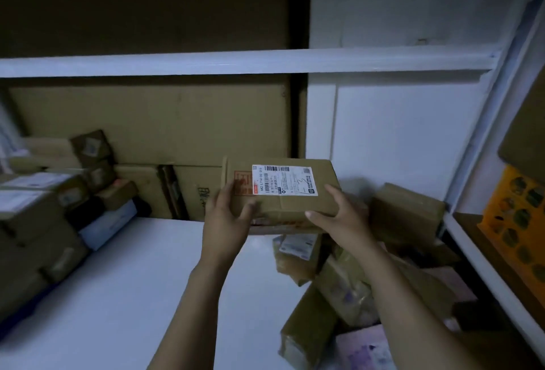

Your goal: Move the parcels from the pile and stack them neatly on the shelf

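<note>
Over the shelf, left hand & right hand each grip an end of one parcel w/ label up; pile lies right of shelf.

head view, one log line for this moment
item: labelled parcel held up, label up | left hand: grips left end | right hand: grips right end | shelf stack: left | pile: lower right
</note>
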